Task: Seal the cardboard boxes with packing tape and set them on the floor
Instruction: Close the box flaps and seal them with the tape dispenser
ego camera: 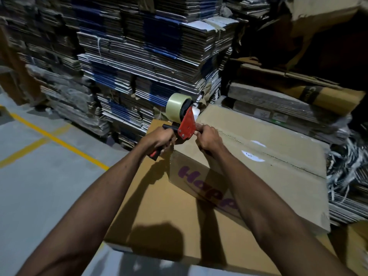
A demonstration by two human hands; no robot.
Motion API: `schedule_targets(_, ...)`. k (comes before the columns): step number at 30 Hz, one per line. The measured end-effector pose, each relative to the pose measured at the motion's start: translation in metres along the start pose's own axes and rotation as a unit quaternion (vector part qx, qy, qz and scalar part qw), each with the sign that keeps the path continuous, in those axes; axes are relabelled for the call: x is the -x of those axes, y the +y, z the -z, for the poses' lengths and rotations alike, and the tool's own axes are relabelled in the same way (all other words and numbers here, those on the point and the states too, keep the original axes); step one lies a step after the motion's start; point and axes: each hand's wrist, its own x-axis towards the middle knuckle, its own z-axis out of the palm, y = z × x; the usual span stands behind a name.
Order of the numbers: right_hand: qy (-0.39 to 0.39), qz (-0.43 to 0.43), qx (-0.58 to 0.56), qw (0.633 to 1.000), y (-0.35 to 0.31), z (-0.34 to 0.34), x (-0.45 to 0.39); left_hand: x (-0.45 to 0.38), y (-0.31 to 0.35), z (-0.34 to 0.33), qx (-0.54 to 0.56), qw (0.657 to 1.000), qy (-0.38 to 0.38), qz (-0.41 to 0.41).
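Left hand grips the tape gun handle, fingers curled round it. Right hand pinches at the gun's front, above the box.

L hand grips tape dispenser; R hand pinches its front, over box.

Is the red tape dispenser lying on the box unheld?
No: the left hand grips the red tape dispenser by its handle above the cardboard box.
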Motion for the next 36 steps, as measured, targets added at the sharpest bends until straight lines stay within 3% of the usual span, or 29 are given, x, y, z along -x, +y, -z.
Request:
schedule_targets(13,-0.031,-0.059,0.006,0.998,-0.009,0.008,0.006,0.054,-0.031,0.010,-0.030,0.999,0.026,0.000)
schedule_targets(21,-0.176,0.067,0.038,0.981,-0.016,0.013,0.061,0.050,-0.025,0.009,-0.032,0.999,0.026,0.009)
schedule_targets(27,-0.076,0.104,0.107,0.986,-0.010,-0.009,0.063,0.041,-0.023,0.006,-0.026,0.999,0.025,0.007)
schedule_targets(36,-0.083,0.080,0.133,0.984,-0.014,-0.002,0.058,0.050,-0.043,0.007,0.011,1.000,0.022,0.007)
